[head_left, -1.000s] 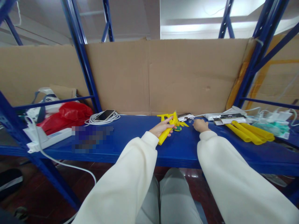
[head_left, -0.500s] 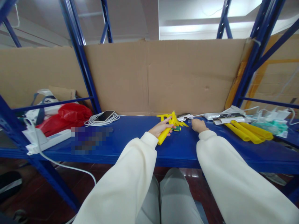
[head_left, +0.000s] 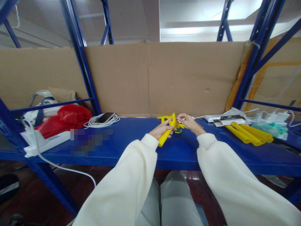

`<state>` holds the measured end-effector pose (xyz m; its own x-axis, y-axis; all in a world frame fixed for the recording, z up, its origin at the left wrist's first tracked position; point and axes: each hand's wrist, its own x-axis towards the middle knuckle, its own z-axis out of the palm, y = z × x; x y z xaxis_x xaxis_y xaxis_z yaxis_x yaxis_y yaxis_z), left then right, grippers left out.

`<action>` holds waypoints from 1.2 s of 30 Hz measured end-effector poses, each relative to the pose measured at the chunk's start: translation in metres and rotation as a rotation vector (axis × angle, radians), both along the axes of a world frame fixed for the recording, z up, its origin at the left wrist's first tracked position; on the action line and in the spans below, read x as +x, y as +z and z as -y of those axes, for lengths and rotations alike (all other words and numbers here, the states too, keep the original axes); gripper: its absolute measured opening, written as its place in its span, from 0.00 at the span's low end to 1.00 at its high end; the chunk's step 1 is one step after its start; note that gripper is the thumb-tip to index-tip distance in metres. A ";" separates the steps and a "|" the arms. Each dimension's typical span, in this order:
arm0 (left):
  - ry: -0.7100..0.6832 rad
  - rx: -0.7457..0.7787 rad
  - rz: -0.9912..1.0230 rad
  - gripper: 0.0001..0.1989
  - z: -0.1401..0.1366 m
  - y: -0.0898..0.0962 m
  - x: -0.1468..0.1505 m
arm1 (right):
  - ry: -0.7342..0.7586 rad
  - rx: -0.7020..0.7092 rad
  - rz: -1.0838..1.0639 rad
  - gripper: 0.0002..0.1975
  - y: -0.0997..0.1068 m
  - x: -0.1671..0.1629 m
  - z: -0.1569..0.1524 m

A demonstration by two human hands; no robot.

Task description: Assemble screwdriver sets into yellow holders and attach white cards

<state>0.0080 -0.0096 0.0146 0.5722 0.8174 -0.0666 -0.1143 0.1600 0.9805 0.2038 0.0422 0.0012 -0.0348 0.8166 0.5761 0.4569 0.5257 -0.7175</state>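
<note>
Tube (head_left: 164,139) gripped in the left hand (head_left: 162,129), before the cardboard (head_left: 188,78); right hand (head_left: 188,121) near its upper end, holding what I can't tell. Looks like fitting work; next calls for steadiness.

Brown cardboard (head_left: 117,81) backs a blue shelf (head_left: 131,128) above reddish flooring (head_left: 80,188).

Gripping a yellow tubular piece (head_left: 164,138) in the left fingers (head_left: 167,122), with the right fingers (head_left: 182,116) bent close to its far end. Showing, too, a green-and-yellow object (head_left: 178,131) below the right fingers, yellow tubes (head_left: 246,135) well right of them, and a phone (head_left: 105,117) well left of both.
</note>
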 end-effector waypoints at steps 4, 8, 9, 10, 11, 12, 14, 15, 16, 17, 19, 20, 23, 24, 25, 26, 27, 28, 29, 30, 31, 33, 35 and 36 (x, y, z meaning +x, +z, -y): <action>0.013 0.013 -0.028 0.38 0.001 0.001 0.000 | 0.054 0.010 -0.042 0.13 0.000 -0.007 0.005; 0.041 0.019 -0.060 0.36 0.008 0.006 0.002 | 0.070 0.001 -0.039 0.13 0.002 -0.008 0.008; 0.046 0.018 -0.068 0.36 0.009 0.007 0.002 | 0.073 -0.003 -0.037 0.13 0.002 -0.008 0.008; 0.048 0.017 -0.075 0.36 0.010 0.007 0.002 | 0.074 -0.007 -0.036 0.12 0.002 -0.008 0.009; 0.047 0.016 -0.078 0.36 0.011 0.008 0.002 | 0.075 -0.008 -0.038 0.12 0.003 -0.009 0.009; 0.045 0.016 -0.079 0.36 0.011 0.008 0.002 | 0.075 -0.007 -0.041 0.12 0.003 -0.009 0.010; 0.033 0.017 -0.070 0.36 0.011 0.007 0.001 | 0.082 -0.006 -0.052 0.12 0.002 -0.009 0.010; 0.025 0.019 -0.065 0.37 0.010 0.006 0.001 | 0.086 -0.012 -0.060 0.12 0.002 -0.009 0.010; 0.017 0.020 -0.059 0.37 0.009 0.006 0.001 | 0.088 -0.022 -0.071 0.13 0.002 -0.009 0.010; 0.008 0.021 -0.056 0.37 0.008 0.005 0.000 | 0.089 -0.034 -0.084 0.14 0.001 -0.009 0.009; -0.012 0.024 -0.045 0.37 0.005 0.004 -0.001 | 0.085 -0.050 -0.117 0.15 0.000 -0.008 0.007; -0.024 0.025 -0.036 0.37 0.004 0.003 -0.001 | 0.081 -0.052 -0.133 0.17 -0.001 -0.008 0.006; -0.065 0.030 0.008 0.38 0.000 0.001 -0.003 | 0.073 -0.065 -0.167 0.19 -0.004 -0.006 0.003; -0.077 0.031 0.021 0.38 -0.001 0.000 -0.003 | 0.077 -0.075 -0.173 0.20 -0.005 -0.006 0.002; -0.086 0.031 0.032 0.39 -0.002 0.000 -0.004 | 0.086 -0.088 -0.178 0.20 -0.005 -0.006 0.003; -0.092 0.031 0.040 0.39 -0.002 -0.001 -0.004 | 0.098 -0.103 -0.184 0.20 -0.005 -0.006 0.004; -0.095 0.030 0.044 0.39 -0.002 -0.001 -0.004 | 0.110 -0.123 -0.191 0.21 -0.005 -0.006 0.005; -0.096 0.029 0.046 0.38 -0.002 -0.001 -0.004 | 0.123 -0.145 -0.196 0.21 -0.005 -0.006 0.008; -0.094 0.027 0.045 0.38 -0.001 0.000 -0.004 | 0.133 -0.166 -0.199 0.21 -0.004 -0.006 0.010; -0.089 0.026 0.042 0.38 0.000 0.001 -0.004 | 0.142 -0.186 -0.200 0.21 -0.003 -0.007 0.013; -0.083 0.025 0.039 0.37 0.002 0.002 -0.004 | 0.151 -0.203 -0.199 0.21 -0.002 -0.007 0.015; -0.070 0.023 0.027 0.36 0.005 0.004 -0.004 | 0.172 -0.229 -0.195 0.21 -0.001 -0.008 0.020; -0.059 0.022 0.020 0.35 0.007 0.005 -0.003 | 0.191 -0.252 -0.201 0.21 0.000 -0.010 0.022; -0.056 0.023 0.018 0.35 0.007 0.006 -0.003 | 0.200 -0.262 -0.207 0.22 0.000 -0.010 0.023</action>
